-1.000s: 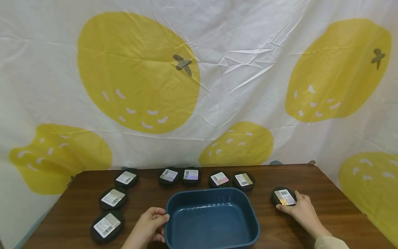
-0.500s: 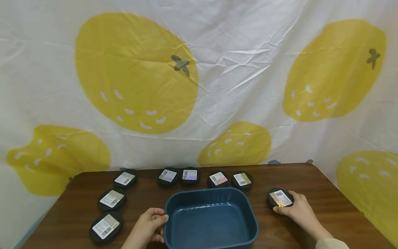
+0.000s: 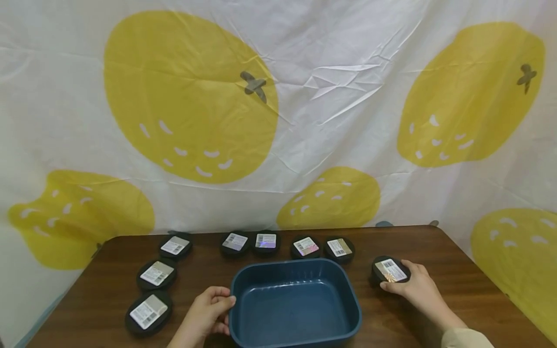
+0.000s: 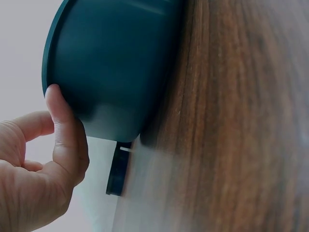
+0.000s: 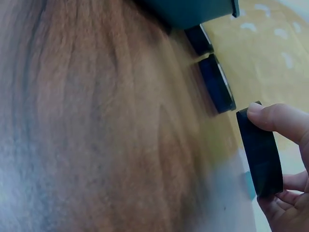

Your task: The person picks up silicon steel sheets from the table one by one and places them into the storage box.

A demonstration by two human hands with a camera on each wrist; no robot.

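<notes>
L hand (image 3: 203,310), fingers nearly closed, pinches left rim of blue tub (image 3: 294,310), midway btw. side edges of table (image 3: 404,242). R hand (image 3: 418,286), half-spread, grips round black case (image 3: 390,271) twd right edge; other cases (image 3: 149,312) twd back & left.

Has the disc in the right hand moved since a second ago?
Yes, slightly left: in the head view, the disc is now farther left of the right back corner of the table.

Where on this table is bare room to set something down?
Bare table lies between the three black discs at left and the blue basin, beyond the left hand. Another is the back right corner, past the disc in the right hand. Crowded: behind the basin, four discs in two pairs.
</notes>
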